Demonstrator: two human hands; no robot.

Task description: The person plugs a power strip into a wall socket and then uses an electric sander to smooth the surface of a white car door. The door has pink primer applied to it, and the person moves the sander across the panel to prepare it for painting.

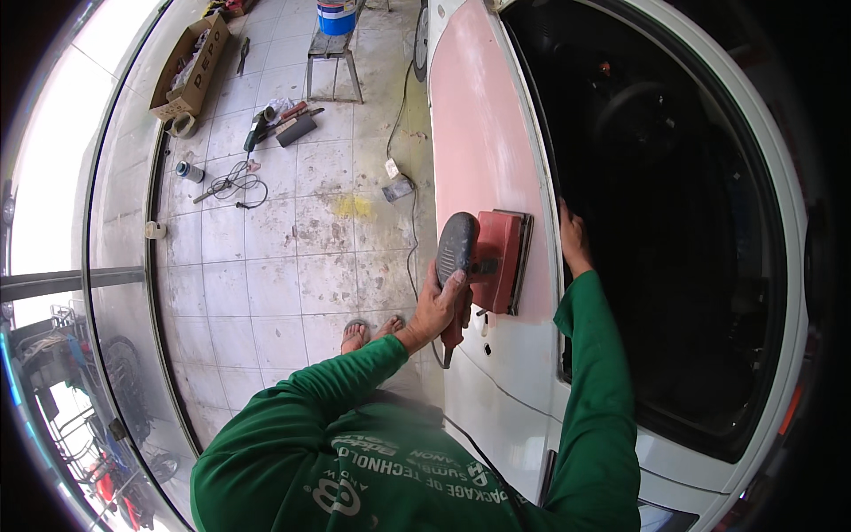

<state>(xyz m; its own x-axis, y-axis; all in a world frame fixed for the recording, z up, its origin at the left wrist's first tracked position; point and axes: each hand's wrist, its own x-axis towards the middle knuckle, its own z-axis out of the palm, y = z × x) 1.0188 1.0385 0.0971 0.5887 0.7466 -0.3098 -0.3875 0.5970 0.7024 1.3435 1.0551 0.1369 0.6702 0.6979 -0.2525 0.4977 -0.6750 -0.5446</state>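
My left hand (436, 306) is closed round the red-and-black electric sander (498, 262), whose flat pad lies against the side of the white car door (492, 381). Above the sander, a pink filler patch (479, 115) with whitish scuffs spreads over the panel. My right hand (574, 238) is closed over the window edge of the door, its fingertips partly hidden there. A dark power cord (483, 457) passes across my green sleeve and shirt area near the door.
A metal stool (335, 66) bears a blue bucket (337, 18). On the tiled floor lie a corded power tool (260, 127), a dark sanding block (296, 129), a can (189, 171) and a cardboard box (191, 66). Another cord (410, 235) with a white connector runs beside the car.
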